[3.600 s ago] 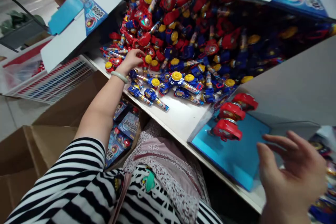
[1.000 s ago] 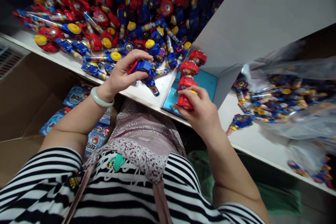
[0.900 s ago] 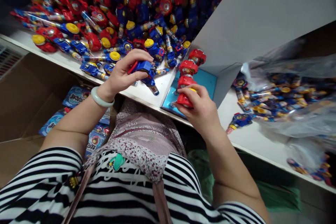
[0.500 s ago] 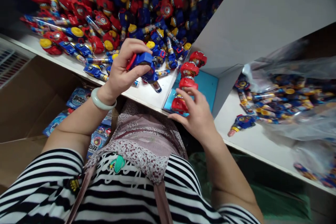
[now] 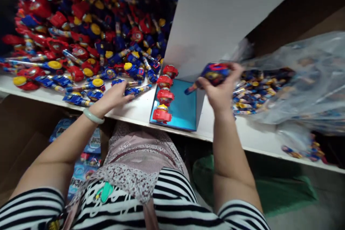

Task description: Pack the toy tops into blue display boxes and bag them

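Note:
My left hand (image 5: 116, 97) reaches down at the front of the toy heap, its fingers around a blue toy (image 5: 132, 91) lying on the white shelf. Raised over the right side of the blue box, my right hand (image 5: 222, 86) grips a blue and red toy (image 5: 215, 73) whose narrow tube points to the lower left. Along the left side of the open blue box (image 5: 184, 106), several red toys (image 5: 165, 96) stand in a row; the one nearest me has a yellow part on top. The box's right part shows bare blue bottom.
Red, blue and yellow toys (image 5: 81, 50) are heaped at the back left. A tall white panel (image 5: 212, 18) rises behind the box. Clear plastic bags (image 5: 309, 86) and small toys (image 5: 256, 86) lie right. Printed packs (image 5: 93, 140) sit below the shelf.
The view has shifted right. My left hand has lowered to the shelf toys. My right hand has left the red row and now holds a blue and red toy farther right.

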A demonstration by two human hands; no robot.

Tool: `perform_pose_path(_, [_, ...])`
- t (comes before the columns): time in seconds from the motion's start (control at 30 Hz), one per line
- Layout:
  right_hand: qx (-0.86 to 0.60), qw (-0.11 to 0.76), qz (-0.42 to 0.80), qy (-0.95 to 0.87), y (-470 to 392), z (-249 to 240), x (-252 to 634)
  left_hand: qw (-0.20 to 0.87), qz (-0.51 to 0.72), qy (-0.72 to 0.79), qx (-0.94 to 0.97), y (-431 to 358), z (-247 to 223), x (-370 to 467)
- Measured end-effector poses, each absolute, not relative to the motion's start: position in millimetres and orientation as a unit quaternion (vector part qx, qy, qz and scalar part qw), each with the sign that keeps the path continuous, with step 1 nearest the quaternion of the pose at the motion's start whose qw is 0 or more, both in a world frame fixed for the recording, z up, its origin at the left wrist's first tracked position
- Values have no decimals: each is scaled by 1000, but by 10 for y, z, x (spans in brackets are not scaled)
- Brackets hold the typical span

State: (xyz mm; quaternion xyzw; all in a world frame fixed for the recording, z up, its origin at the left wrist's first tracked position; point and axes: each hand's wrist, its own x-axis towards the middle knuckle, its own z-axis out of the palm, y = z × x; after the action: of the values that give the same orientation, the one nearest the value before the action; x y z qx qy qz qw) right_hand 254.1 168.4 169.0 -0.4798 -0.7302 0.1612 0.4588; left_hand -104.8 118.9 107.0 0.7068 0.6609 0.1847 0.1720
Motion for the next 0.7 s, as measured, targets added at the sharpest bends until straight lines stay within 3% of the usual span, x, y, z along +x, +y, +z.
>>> perform_pose_path(0.07, [-500,475,126,-713,1875,1414,2515,173,106,681,704,1212,828,-1051])
perform_pose_path(0.13, [-502,459,103,-726,2027,1191,2420,173,117,675,708,1210,721,-1030])
perform_pose_path(0.3, [-480,370,114,-787,2129,1063,2385,194,286,674,653,1174,839,-1199])
perform_pose_path(0.4, [-446,360,127,-810,2120,1153,2486,180,396,660,613,1123,1011,-1341])
perform_pose_path(0.53, [-435,367,160,-807,2177,1186,2539,181,553,562,588,1151,1251,-1353])
perform_pose_path(0.7, [-454,303,237,-804,2252,1111,2532,169,698,389,578,1475,1562,-1125])
